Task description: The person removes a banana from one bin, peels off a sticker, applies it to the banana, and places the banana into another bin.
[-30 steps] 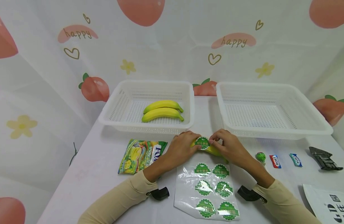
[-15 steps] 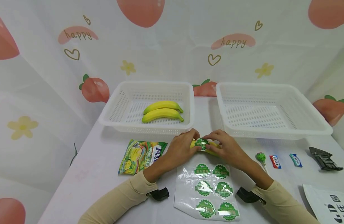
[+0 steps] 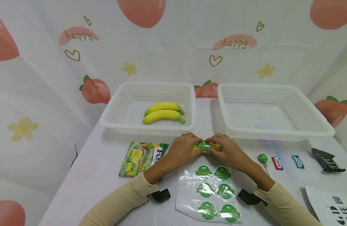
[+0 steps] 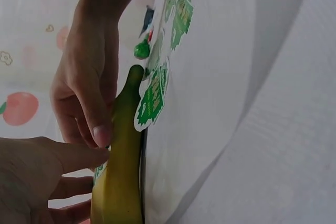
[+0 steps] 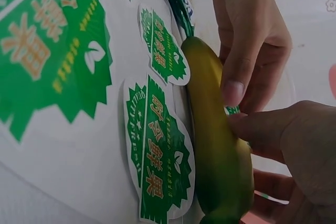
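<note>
A banana (image 3: 216,147) lies crosswise at the top of a sheet of stickers (image 3: 187,191), with a green-and-white sticker (image 3: 203,145) wrapped over its middle. My left hand (image 3: 182,149) grips its left part, thumb on the near side and fingers over the far side. From the right, my right hand (image 3: 230,153) holds it the same way, both thumbs at the sticker's lower edge. In the left wrist view, the banana (image 4: 122,177) has its stem end beyond the right hand (image 4: 86,77). The right wrist view shows both thumbs close together on the banana (image 5: 207,114), the sticker mostly hidden.
Two bananas (image 3: 164,116) lie in the left white basket (image 3: 119,125); another white basket (image 3: 278,134) stands at right. A candy bag (image 3: 140,158) is left of the sheet. A lollipop (image 3: 262,158), small candies (image 3: 277,163), a black wrapper (image 3: 328,160) and a white packet (image 3: 331,201) lie right.
The right hand's fingers have shifted from the sticker's right edge to its far and near edges. Both hands have drawn together, and the sticker now bends down over the banana.
</note>
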The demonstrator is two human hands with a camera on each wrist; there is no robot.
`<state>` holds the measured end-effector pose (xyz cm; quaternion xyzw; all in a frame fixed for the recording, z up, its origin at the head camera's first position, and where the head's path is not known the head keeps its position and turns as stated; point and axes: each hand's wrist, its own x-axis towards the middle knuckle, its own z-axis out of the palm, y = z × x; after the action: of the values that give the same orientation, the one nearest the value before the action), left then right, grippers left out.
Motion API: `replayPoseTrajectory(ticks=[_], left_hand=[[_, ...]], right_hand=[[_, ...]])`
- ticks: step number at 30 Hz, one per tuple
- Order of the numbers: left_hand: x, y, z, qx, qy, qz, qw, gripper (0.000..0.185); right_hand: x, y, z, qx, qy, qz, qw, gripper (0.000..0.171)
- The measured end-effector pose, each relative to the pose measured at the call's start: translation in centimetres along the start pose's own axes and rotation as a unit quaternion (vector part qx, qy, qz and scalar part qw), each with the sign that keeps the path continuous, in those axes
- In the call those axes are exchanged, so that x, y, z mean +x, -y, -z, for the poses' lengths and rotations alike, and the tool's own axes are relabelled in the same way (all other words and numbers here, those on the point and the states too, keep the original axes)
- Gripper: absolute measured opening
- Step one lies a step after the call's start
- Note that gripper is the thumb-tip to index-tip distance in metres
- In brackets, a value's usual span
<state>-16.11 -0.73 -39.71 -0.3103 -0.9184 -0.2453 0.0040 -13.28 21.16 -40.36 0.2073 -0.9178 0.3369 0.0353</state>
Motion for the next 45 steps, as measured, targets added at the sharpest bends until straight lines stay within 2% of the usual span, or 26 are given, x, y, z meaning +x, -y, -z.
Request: replayPoseTrajectory(ticks=[13, 19, 22, 26, 28, 31, 35, 40, 45], left_hand=[[-0.2, -0.2, 0.1, 0.027, 0.011, -0.015, 0.9995, 0.042], [-0.1, -0.1, 0.0, 0.042, 0.000, -0.022, 0.9989, 0.039], [-0.1, -0.1, 0.0, 0.047, -0.002, -0.022, 0.9986, 0.037], [-0.1, -0.5, 0.1, 0.039, 0.002, -0.024, 0.9990, 0.039], [0.1, -1.1, 0.3, 0.011, 0.002, -0.030, 0.9995, 0.041], [0.8, -2.4, 0.7, -0.056, -0.002, -0.045, 0.9974, 0.044], [2.6, -4.0, 1.2, -0.146, -0.007, -0.059, 0.9875, 0.046], [5.5, -4.7, 1.3, -0.247, 0.003, -0.035, 0.9684, 0.051], [7.7, -4.6, 0.5, -0.280, -0.005, -0.005, 0.9601, 0.047]], right_hand=[[-0.1, 0.2, -0.1, -0.034, 0.024, -0.002, 0.999, 0.034], [-0.1, 0.6, 1.3, -0.059, 0.076, -0.018, 0.995, 0.044], [-0.3, 0.6, 2.6, -0.049, 0.102, -0.039, 0.993, 0.047], [-0.5, 0.3, 3.7, -0.027, 0.127, -0.055, 0.990, 0.042], [-0.6, 0.1, 3.8, -0.021, 0.134, -0.052, 0.989, 0.040], [-0.6, -0.1, 3.8, -0.013, 0.134, -0.047, 0.990, 0.038], [-0.6, -0.2, 3.7, 0.001, 0.134, -0.058, 0.989, 0.038], [-0.4, -0.3, 3.7, 0.003, 0.142, -0.061, 0.988, 0.043], [-0.3, -0.3, 3.7, -0.005, 0.149, -0.062, 0.987, 0.041]])
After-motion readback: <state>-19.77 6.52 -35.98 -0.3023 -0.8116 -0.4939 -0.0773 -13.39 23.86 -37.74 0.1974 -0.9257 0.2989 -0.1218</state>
